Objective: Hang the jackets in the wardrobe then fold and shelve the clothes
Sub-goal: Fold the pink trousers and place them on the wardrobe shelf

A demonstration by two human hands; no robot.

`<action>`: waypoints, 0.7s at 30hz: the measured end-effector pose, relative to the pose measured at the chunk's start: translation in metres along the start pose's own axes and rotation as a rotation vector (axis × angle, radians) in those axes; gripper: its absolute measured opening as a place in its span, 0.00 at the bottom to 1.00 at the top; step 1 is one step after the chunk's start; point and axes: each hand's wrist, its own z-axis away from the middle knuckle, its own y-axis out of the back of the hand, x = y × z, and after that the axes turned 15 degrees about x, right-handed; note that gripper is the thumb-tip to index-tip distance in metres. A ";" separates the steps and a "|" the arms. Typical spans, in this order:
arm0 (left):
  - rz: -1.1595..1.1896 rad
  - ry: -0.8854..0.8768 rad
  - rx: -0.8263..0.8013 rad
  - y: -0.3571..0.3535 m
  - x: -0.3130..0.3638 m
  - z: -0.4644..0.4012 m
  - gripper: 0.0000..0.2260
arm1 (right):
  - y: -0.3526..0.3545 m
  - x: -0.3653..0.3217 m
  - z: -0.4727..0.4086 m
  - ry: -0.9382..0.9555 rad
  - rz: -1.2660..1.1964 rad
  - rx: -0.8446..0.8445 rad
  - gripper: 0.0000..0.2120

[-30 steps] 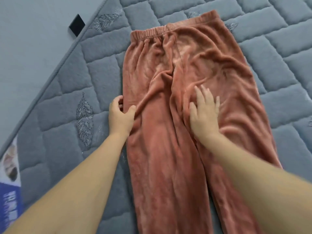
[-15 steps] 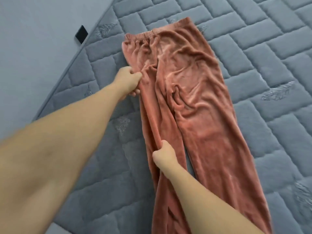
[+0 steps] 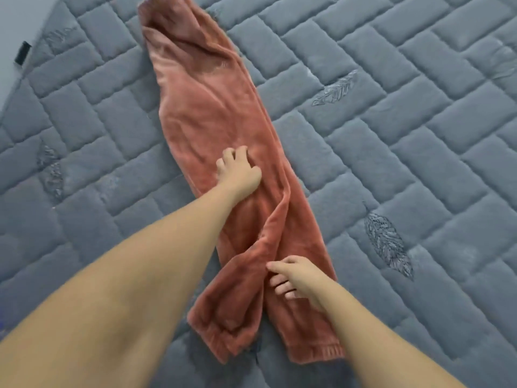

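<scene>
Rust-pink plush fleece trousers [image 3: 212, 107] on grey quilted mattress [image 3: 391, 135]: soft, light, floppy. My left hand [image 3: 240, 172] fingers curled, pressing cloth; right hand [image 3: 296, 278] fingers pinching leg edge. Best hold: cuffs

We see two bare forearms entering from the lower edge, each ending in a bare hand. The left hand [image 3: 240, 172] and the right hand [image 3: 296, 277] carry no gloves, and we find no rings, watch or bracelet on either. No sleeve reaches the visible part of either arm; we see them uncovered up to the picture's edge. The left forearm appears broad and slightly blurred near the camera, tapering to a narrow wrist. We make out short, unpainted fingernails on the right hand.
</scene>
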 end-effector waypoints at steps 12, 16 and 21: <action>-0.106 0.119 -0.621 0.013 -0.026 0.153 0.07 | 0.094 0.116 0.006 0.250 0.297 0.528 0.20; 0.288 0.243 -0.658 -0.009 0.033 0.188 0.06 | 0.096 0.156 0.017 0.121 0.300 0.147 0.15; 0.171 0.042 -0.486 -0.037 0.072 0.190 0.03 | 0.091 0.163 0.019 0.262 0.223 0.248 0.08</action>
